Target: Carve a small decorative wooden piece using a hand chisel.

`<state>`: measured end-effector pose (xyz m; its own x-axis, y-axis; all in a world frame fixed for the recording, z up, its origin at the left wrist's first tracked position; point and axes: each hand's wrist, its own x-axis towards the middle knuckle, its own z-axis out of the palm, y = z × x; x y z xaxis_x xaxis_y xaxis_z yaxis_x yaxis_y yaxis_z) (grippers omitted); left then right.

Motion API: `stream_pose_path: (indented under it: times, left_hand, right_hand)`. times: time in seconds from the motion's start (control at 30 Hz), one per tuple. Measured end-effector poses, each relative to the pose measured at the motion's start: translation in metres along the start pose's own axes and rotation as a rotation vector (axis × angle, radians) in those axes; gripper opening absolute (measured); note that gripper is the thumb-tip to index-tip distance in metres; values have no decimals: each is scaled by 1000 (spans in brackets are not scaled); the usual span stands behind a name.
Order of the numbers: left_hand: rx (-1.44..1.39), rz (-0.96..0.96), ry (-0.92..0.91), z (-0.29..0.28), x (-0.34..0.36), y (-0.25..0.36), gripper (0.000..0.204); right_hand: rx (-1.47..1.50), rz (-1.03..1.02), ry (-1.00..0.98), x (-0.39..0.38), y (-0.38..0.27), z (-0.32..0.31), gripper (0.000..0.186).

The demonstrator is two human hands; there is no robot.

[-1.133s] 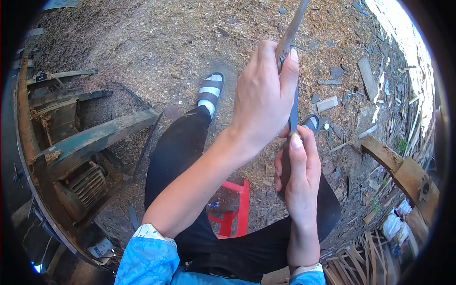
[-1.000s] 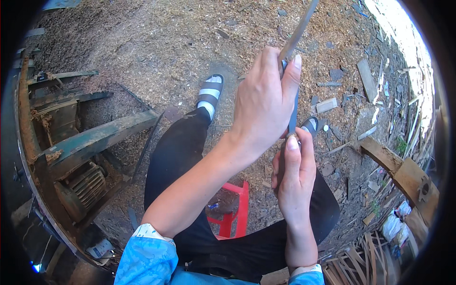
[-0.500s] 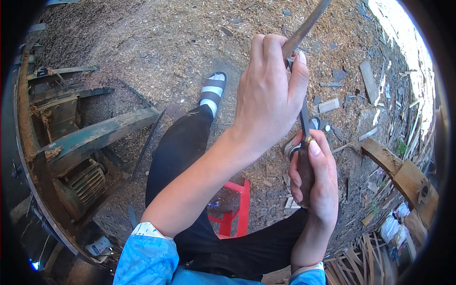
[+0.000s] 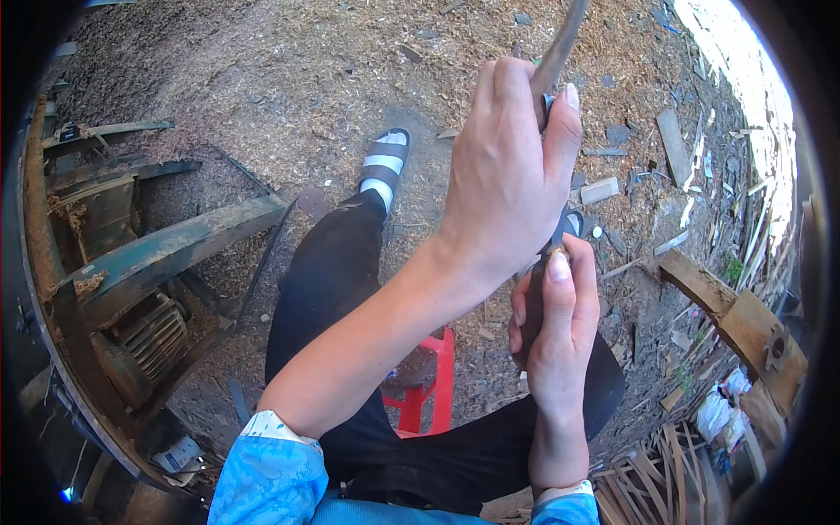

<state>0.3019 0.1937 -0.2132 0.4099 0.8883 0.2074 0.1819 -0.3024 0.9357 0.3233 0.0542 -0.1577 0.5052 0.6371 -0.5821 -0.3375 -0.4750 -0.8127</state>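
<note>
My left hand (image 4: 507,166) is closed around a slender, slightly curved grey-brown strip (image 4: 560,54), perhaps wood, which sticks up past the fingers toward the top edge. Below and to the right, my right hand (image 4: 560,337) grips the dark handle of a narrow-bladed tool (image 4: 533,322). A yellowish collar shows by the right thumb, where the handle meets the dark metal blade. This blade runs up behind my left hand, and a bit of dark metal shows again by the left thumb. Whether blade and strip touch is hidden by the left hand.
Shavings and wood scraps cover the ground (image 4: 289,96). A red plastic stool (image 4: 444,381) stands between my legs. On the left is a rusty metal frame (image 4: 201,229) with a motor (image 4: 153,343). To the right lie a brown beam (image 4: 744,325) and thin wood strips (image 4: 661,481).
My right hand has moved left with the tool, and less of the blade shows between the hands. My left hand has shifted slightly right, and the strip stands more upright.
</note>
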Motion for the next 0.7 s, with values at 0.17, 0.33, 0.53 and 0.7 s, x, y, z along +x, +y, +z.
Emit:
stream_pose_path:
  times: [0.17, 0.33, 0.53, 0.7]
  left_hand:
    - [-10, -23, -89, -1, -2, 4, 35]
    - [-53, -67, -55, -2, -3, 2, 36]
    - [-85, -43, 8, -8, 2, -7, 33]
    - [-91, -9, -4, -11, 6, -9, 30]
  right_hand:
    - [-138, -117, 108, 2, 16, 4, 31]
    - [-152, -175, 116, 7, 18, 3, 31]
    - [83, -6, -78, 7, 1, -7, 30]
    - [143, 69, -204, 7, -9, -19, 35]
